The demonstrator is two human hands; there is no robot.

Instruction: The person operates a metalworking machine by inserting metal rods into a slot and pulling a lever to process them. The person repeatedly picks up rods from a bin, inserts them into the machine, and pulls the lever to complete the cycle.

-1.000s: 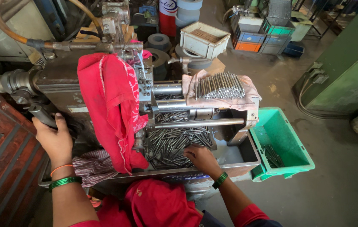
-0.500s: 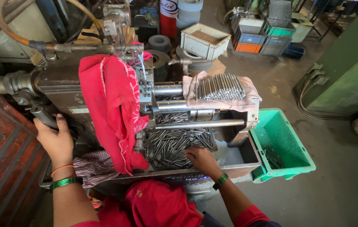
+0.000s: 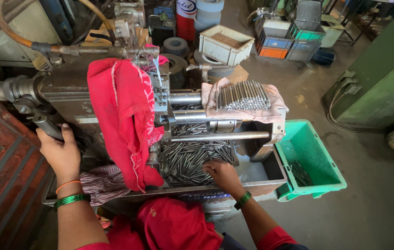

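My left hand [image 3: 59, 152] grips a dark metal lever handle [image 3: 44, 124] on the left side of a grey machine [image 3: 67, 92]. My right hand [image 3: 223, 173] rests palm-down in the machine's tray [image 3: 271, 172], fingers on a heap of thin metal rods [image 3: 190, 157]. A red cloth [image 3: 125, 115] hangs over the front of the machine between my hands. More rods [image 3: 243, 95] lie in a neat row on a pale cloth [image 3: 213, 99] on top of the machine at the right.
A green plastic bin [image 3: 310, 162] with a few rods stands on the floor right of the tray. Crates and bins [image 3: 225, 44] sit behind the machine. A green cabinet [image 3: 382, 78] stands at right, a rusty red surface [image 3: 2, 176] at left.
My right hand has shifted slightly among the loose rods in the tray. My left hand stays on the lever handle.
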